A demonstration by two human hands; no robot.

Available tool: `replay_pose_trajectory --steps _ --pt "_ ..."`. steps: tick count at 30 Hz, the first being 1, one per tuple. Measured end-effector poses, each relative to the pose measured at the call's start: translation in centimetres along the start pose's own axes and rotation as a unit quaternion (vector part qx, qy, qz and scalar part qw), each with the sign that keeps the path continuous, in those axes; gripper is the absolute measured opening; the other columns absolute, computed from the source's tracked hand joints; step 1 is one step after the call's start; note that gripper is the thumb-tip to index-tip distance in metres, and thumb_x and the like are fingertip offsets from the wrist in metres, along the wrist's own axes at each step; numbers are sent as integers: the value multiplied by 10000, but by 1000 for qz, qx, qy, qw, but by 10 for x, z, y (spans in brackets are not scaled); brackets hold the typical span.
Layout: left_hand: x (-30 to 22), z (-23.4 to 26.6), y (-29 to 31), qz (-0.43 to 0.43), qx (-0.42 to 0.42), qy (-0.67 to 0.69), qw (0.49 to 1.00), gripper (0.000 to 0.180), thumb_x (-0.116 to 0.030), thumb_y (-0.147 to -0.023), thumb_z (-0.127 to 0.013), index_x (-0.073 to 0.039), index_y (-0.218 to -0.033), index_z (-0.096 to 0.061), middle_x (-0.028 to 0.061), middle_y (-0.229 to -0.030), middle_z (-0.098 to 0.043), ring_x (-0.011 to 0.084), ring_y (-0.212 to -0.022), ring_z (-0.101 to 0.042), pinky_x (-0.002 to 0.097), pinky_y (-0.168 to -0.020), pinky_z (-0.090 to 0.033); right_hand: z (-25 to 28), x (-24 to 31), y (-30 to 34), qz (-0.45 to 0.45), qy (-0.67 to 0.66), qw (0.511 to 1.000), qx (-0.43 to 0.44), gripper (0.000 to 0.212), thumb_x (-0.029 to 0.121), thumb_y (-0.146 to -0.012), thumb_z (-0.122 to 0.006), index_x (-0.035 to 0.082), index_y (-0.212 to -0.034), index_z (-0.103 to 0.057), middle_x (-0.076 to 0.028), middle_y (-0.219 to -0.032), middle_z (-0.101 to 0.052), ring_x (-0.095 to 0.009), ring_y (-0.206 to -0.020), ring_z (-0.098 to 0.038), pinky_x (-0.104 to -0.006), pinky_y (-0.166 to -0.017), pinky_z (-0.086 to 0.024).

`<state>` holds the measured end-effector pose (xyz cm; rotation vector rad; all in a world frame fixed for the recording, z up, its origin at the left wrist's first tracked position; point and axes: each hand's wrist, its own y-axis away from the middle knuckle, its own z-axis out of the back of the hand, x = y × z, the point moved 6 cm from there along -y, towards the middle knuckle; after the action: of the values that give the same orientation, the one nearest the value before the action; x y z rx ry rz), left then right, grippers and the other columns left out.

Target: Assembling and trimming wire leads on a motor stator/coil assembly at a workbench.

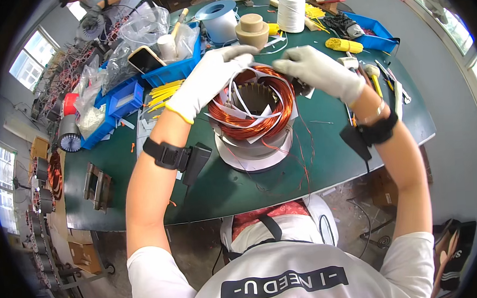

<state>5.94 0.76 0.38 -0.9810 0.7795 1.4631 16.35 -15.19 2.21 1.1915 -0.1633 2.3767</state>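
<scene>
A grey motor stator (282, 141) stands upright on a white round base at the middle of the table. Thick bundles of copper winding (253, 125) ring its upper end, with white insulation strips between them and loose wire ends trailing in front. At the far left of the ring, my white-gloved left hand (218, 72) is closed, its fingertips pressed together above the coils. My gloved right hand (321, 72) lies opposite, fingers curled in at the far right of the winding. What either hand pinches is too small or hidden to make out.
Behind the stator stand a blue spool (217, 23), beige tape rolls (252, 32) and a white thread cone (291, 14). Yellow sleeve bundles (344, 45), mallets and hand tools lie right. Blue bins (125, 99), a phone (146, 62) and a metal block (97, 187) are left.
</scene>
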Motion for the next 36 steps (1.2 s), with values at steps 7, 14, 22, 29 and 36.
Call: replay_pose_trajectory --steps 7,14,22,29,36 --pt "-38 45 74 -136 -320 -56 936 347 -246 -983 -583 17 -1205 -631 115 -1102 -675 143 -986 -622 281 -840 -506 16 -87 121 -55 -131 976 -164 291 242 -979 -539 -30 -925 -630 -48 -753 -636 -103 -658 -615 -245 -592 -490" --pt "-95 -82 66 -204 -156 -473 843 718 -520 -820 -684 20 -1270 -542 247 -1269 -554 428 -1188 -501 501 -1033 -391 -12 -140 187 -99 -114 944 -294 197 139 -953 -565 -42 -945 -642 -53 -716 -624 -91 -650 -583 -262 -595 -471" --pt "-82 -108 80 -224 -302 -515 770 427 -320 -783 -753 -16 -1067 -657 118 -919 -611 317 -855 -585 470 -866 -463 21 -186 199 -73 207 875 -431 103 67 -851 -632 8 -930 -661 -191 -854 -661 -373 -810 -630 -442 -710 -484" --pt "-76 -101 86 -261 -305 -472 785 316 -284 -768 -738 -61 -987 -690 64 -798 -602 276 -785 -584 438 -830 -471 30 -225 127 -312 489 799 -161 199 148 -920 -514 76 -1090 -587 -159 -990 -711 -322 -909 -710 -439 -758 -537" --pt "-88 -81 99 -304 -275 -395 822 408 -326 -775 -724 -57 -1073 -649 176 -1209 -557 333 -984 -562 458 -911 -443 78 -211 148 -315 495 791 -172 370 141 -820 -660 71 -1144 -497 -168 -962 -711 -348 -890 -710 -424 -738 -557"
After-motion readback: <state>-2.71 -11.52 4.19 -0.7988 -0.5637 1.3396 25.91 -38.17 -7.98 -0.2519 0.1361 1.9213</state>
